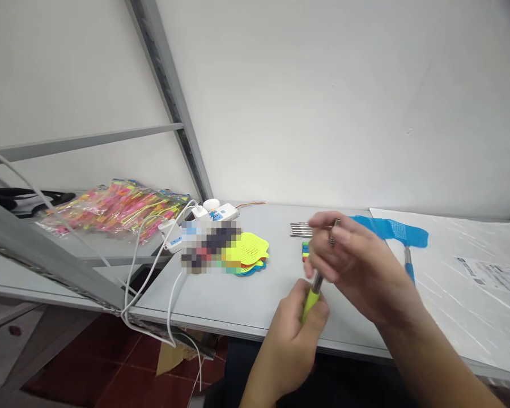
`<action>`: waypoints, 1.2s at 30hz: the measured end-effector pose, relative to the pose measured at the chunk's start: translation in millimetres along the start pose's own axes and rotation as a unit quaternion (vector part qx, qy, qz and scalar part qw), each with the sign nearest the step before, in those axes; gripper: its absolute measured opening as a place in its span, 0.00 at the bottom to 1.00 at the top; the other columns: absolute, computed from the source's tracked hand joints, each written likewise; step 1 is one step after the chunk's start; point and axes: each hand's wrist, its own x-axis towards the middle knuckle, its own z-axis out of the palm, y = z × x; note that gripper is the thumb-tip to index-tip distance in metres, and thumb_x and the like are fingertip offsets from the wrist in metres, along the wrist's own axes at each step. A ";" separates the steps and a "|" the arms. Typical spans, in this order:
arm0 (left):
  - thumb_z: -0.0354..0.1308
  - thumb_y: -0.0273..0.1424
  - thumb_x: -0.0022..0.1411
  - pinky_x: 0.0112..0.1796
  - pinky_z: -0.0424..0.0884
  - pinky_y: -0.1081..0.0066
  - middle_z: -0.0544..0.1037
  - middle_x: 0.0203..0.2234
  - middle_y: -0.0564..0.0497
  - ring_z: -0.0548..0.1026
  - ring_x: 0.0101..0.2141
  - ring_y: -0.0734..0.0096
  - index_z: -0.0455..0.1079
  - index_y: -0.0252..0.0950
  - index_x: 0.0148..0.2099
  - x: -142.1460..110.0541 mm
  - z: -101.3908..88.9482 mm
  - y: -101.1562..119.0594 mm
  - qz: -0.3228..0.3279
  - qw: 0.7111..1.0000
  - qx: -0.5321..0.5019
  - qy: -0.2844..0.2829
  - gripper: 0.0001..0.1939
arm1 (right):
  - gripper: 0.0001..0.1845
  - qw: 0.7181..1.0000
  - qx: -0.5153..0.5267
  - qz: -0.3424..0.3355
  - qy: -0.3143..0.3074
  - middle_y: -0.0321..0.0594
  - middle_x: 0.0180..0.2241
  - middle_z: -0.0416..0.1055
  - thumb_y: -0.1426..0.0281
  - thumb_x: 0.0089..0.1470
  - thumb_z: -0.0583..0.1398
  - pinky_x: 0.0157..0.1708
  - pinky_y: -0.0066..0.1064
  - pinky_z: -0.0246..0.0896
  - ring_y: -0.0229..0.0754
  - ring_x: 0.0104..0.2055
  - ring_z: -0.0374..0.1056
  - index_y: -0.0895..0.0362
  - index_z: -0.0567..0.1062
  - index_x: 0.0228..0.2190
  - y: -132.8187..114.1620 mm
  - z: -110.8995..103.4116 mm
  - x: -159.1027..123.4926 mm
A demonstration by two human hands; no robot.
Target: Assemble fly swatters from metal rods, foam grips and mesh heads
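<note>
Hands at work over a table (221,309), head view; clock directions are read from the hands as seen. The left hand (295,326) closes its grip on a green handle (309,306), thumb and fingers wrapped around it. A metal rod (318,281) rises out of the handle, tilted toward 1 o'clock, into the right hand (361,263). The right grip is narrow, its fingers curled about the rod and partly hiding it; how firmly they press cannot be told. A metal tip (335,229) shows above these fingers; the join with the rod is hidden. Handle and rod are thus held between the two hands, above the table's near edge.

At 11 o'clock, just beyond the right hand's fingers, loose rods (300,229) lie side by side; nearer lie small coloured pieces (305,252), partly covered by the hand. Between 9 and 10 is a pile of perforated heads (255,248), yellow uppermost, orange and blue below, beside a pixelated patch (210,246). Power strips (226,213) lie toward 10. At 2 o'clock, blue mesh (410,233) rests on a white pack (471,306), which extends to 3. Farther out, beyond a grey frame (193,156), bags (123,207) of bright pieces lie between 9 and 10.
</note>
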 end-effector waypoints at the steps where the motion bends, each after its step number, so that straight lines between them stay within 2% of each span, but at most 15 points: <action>1: 0.49 0.46 0.68 0.22 0.50 0.75 0.58 0.22 0.59 0.54 0.21 0.80 0.63 0.37 0.39 -0.7 -1.2 -2.0 -0.009 0.999 -0.039 -0.016 0.17 | 0.09 0.999 0.032 0.009 0.005 0.26 0.18 0.51 0.63 0.58 0.59 0.21 0.24 0.59 0.29 0.17 0.50 0.55 0.75 0.31 -3.6 3.1 1.4; 3: 0.50 0.47 0.68 0.20 0.49 0.77 0.59 0.20 0.59 0.55 0.19 0.81 0.64 0.37 0.39 -0.5 -4.6 -7.8 -0.013 0.993 -0.104 -0.046 0.18 | 0.19 0.997 0.075 0.028 0.014 0.24 0.15 0.42 0.61 0.59 0.57 0.13 0.21 0.45 0.28 0.15 0.38 0.56 0.69 0.20 -7.3 8.8 3.9; 4: 0.50 0.48 0.68 0.19 0.49 0.77 0.60 0.19 0.59 0.56 0.18 0.81 0.65 0.36 0.39 0.2 -6.8 -11.1 -0.008 0.990 -0.126 -0.056 0.19 | 0.22 0.995 0.090 0.031 0.021 0.25 0.14 0.40 0.60 0.60 0.56 0.12 0.21 0.40 0.28 0.14 0.35 0.56 0.66 0.17 -7.2 11.0 5.0; 8: 0.51 0.48 0.67 0.18 0.50 0.78 0.62 0.17 0.59 0.54 0.15 0.84 0.67 0.34 0.39 5.4 -18.5 -21.7 0.003 0.985 -0.162 -0.054 0.20 | 0.28 0.991 0.124 -0.016 0.038 0.26 0.12 0.40 0.56 0.62 0.52 0.11 0.23 0.35 0.29 0.13 0.34 0.56 0.61 0.14 3.8 11.7 8.4; 10: 0.51 0.49 0.67 0.16 0.47 0.79 0.59 0.16 0.60 0.49 0.14 0.85 0.68 0.34 0.38 7.7 -23.8 -22.8 -0.017 0.983 -0.183 -0.024 0.21 | 0.29 0.989 0.135 -0.043 0.044 0.26 0.12 0.39 0.54 0.63 0.51 0.12 0.24 0.35 0.29 0.13 0.34 0.56 0.61 0.14 12.0 8.0 10.5; 12: 0.52 0.48 0.66 0.15 0.43 0.80 0.58 0.15 0.61 0.46 0.14 0.86 0.66 0.34 0.35 8.6 -26.7 -21.1 -0.036 0.980 -0.191 0.032 0.21 | 0.30 0.985 0.153 -0.056 0.052 0.26 0.12 0.38 0.53 0.63 0.50 0.12 0.24 0.34 0.30 0.13 0.34 0.55 0.60 0.14 20.6 4.8 12.8; 16: 0.58 0.47 0.62 0.15 0.45 0.81 0.58 0.13 0.62 0.49 0.14 0.84 0.61 0.36 0.30 5.2 -24.3 -14.1 -0.049 0.975 -0.159 0.148 0.20 | 0.32 0.977 0.193 -0.049 0.073 0.26 0.12 0.38 0.50 0.63 0.48 0.12 0.25 0.33 0.30 0.12 0.33 0.55 0.57 0.13 37.8 9.0 15.7; 20: 0.58 0.48 0.61 0.15 0.46 0.80 0.56 0.12 0.62 0.49 0.14 0.84 0.60 0.37 0.29 -3.4 -19.5 -5.0 -0.052 0.968 -0.158 0.189 0.21 | 0.33 0.973 0.209 -0.031 0.092 0.25 0.12 0.38 0.48 0.60 0.52 0.11 0.25 0.32 0.29 0.12 0.32 0.55 0.56 0.13 48.0 26.8 11.9; 24: 0.58 0.51 0.59 0.16 0.44 0.80 0.54 0.11 0.62 0.48 0.14 0.84 0.59 0.37 0.27 -11.2 -18.3 5.7 -0.044 0.961 -0.163 0.218 0.24 | 0.33 0.974 0.212 -0.032 0.069 0.25 0.11 0.40 0.48 0.57 0.56 0.11 0.24 0.33 0.28 0.12 0.34 0.55 0.55 0.12 50.2 43.0 5.7; 28: 0.57 0.51 0.61 0.17 0.45 0.79 0.53 0.12 0.62 0.48 0.15 0.82 0.60 0.37 0.27 -13.8 -20.7 8.8 -0.036 0.960 -0.138 0.241 0.23 | 0.32 0.972 0.220 -0.032 0.069 0.25 0.11 0.41 0.51 0.57 0.58 0.12 0.24 0.35 0.28 0.12 0.35 0.56 0.56 0.13 52.4 48.7 7.8; 30: 0.54 0.50 0.63 0.18 0.46 0.78 0.53 0.13 0.61 0.49 0.16 0.81 0.61 0.37 0.29 -14.4 -25.1 7.4 -0.022 0.964 -0.116 0.236 0.22 | 0.30 0.975 0.207 -0.028 0.076 0.24 0.11 0.42 0.52 0.57 0.58 0.14 0.24 0.39 0.28 0.13 0.36 0.56 0.56 0.14 55.8 48.7 11.6; 32: 0.52 0.49 0.65 0.20 0.50 0.78 0.55 0.16 0.60 0.51 0.19 0.79 0.64 0.37 0.31 -15.9 -32.4 6.0 -0.005 0.977 -0.058 0.204 0.21 | 0.28 0.980 0.183 -0.015 0.081 0.24 0.13 0.44 0.52 0.57 0.59 0.17 0.25 0.45 0.28 0.14 0.38 0.56 0.58 0.16 59.9 47.3 14.7; 34: 0.53 0.46 0.66 0.24 0.56 0.78 0.60 0.21 0.57 0.56 0.23 0.77 0.67 0.36 0.35 -18.7 -42.3 5.5 0.000 0.987 0.029 0.156 0.18 | 0.23 0.989 0.130 0.014 0.064 0.25 0.16 0.50 0.53 0.58 0.59 0.21 0.25 0.52 0.30 0.16 0.46 0.55 0.64 0.21 63.5 44.1 16.1; 36: 0.55 0.44 0.65 0.26 0.60 0.77 0.64 0.24 0.55 0.60 0.25 0.75 0.68 0.36 0.36 -21.6 -53.1 5.4 -0.002 0.987 0.082 0.141 0.16 | 0.16 0.999 0.018 0.015 0.038 0.31 0.24 0.62 0.53 0.60 0.56 0.29 0.28 0.61 0.34 0.25 0.62 0.53 0.71 0.34 66.4 39.6 16.6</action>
